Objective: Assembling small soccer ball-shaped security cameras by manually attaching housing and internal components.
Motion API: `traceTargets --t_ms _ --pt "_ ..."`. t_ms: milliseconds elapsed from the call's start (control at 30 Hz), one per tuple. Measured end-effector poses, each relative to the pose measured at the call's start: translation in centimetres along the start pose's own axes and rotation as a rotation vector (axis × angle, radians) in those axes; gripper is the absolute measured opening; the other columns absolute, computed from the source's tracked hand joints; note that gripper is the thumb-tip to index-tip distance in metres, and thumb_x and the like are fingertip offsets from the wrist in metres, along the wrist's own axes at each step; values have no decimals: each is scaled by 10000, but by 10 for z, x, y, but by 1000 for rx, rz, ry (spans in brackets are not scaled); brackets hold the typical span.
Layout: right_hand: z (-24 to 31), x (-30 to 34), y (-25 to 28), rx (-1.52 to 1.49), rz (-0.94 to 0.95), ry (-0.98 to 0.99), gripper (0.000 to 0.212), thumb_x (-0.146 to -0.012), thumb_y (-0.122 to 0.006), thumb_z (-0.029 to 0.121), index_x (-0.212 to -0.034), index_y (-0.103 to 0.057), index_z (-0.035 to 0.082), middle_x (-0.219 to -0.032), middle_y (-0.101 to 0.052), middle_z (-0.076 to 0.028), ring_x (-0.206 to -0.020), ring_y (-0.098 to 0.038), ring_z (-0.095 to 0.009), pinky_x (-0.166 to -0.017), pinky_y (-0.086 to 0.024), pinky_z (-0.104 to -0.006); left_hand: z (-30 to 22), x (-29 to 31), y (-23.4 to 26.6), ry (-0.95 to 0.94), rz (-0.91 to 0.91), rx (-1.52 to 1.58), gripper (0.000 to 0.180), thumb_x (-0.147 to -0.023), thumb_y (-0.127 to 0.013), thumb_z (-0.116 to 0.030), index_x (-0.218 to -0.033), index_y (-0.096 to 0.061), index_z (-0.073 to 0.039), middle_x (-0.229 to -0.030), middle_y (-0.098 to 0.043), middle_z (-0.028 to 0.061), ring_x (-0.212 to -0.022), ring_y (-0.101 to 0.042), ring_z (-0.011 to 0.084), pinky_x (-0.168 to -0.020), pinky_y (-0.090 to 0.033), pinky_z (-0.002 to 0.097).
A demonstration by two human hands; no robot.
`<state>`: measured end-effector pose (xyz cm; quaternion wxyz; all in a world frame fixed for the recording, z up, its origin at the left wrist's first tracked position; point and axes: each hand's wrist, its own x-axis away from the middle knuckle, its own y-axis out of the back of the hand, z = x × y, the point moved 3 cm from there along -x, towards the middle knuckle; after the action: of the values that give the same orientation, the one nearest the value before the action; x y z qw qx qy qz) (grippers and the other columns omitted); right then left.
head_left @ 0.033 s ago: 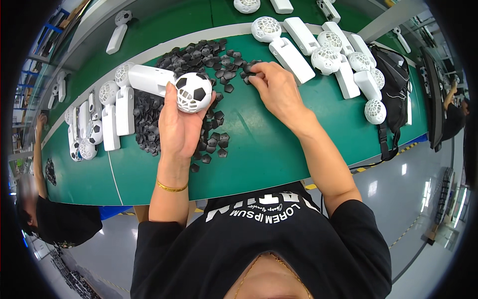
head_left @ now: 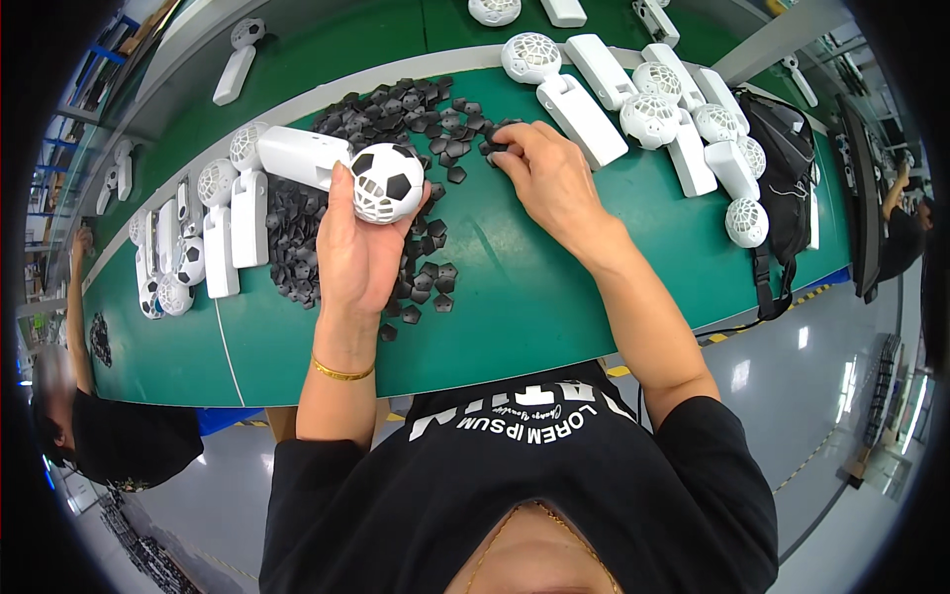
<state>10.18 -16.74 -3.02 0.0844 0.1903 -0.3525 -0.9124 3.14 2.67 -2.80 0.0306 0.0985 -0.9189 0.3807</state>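
Note:
My left hand [head_left: 358, 252] is closed round the football-patterned ball head [head_left: 387, 184] of a white device, thumb along its side. The device's boxy white handle [head_left: 302, 155] points to the left. Black pentagon panels sit in part of the ball, while its lower left side shows open white lattice. Further right, my right hand [head_left: 550, 178] pinches a black pentagon piece [head_left: 497, 137] at the edge of a loose spread of such pieces. The fingers partly cover that piece. A large heap of black pentagon pieces [head_left: 295, 238] lies behind and beside my left hand.
White lattice-headed devices [head_left: 650, 121] lie at the right, beside a black backpack [head_left: 787, 168]. More devices [head_left: 220, 247] are grouped at the left, some with black panels. The green table's front edge [head_left: 475, 381] runs before me. Another person [head_left: 124, 436] is at the far left.

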Motion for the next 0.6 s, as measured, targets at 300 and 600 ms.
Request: traceTargets --t_ms 300,600 --pt "3 -11 7 249 170 178 110 -827 -658 95 -896 -605 28 -855 -612 -142 -768 -605 -364 -676 -483 -442 -4 -1 3 -39 -26 63 442 -995 -469 -359 -1260 -436 -6 -1203 -563 123 -1103 -575 254 -981 -476 445" --pt "36 -2 28 -662 141 -177 64 -887 -633 54 -885 -591 6 -762 -630 -33 -653 -607 -81 -561 -473 -208 -4 0 -29 38 31 254 447 -962 -518 -387 -1207 -483 -14 -1195 -574 120 -1120 -573 254 -992 -487 429"
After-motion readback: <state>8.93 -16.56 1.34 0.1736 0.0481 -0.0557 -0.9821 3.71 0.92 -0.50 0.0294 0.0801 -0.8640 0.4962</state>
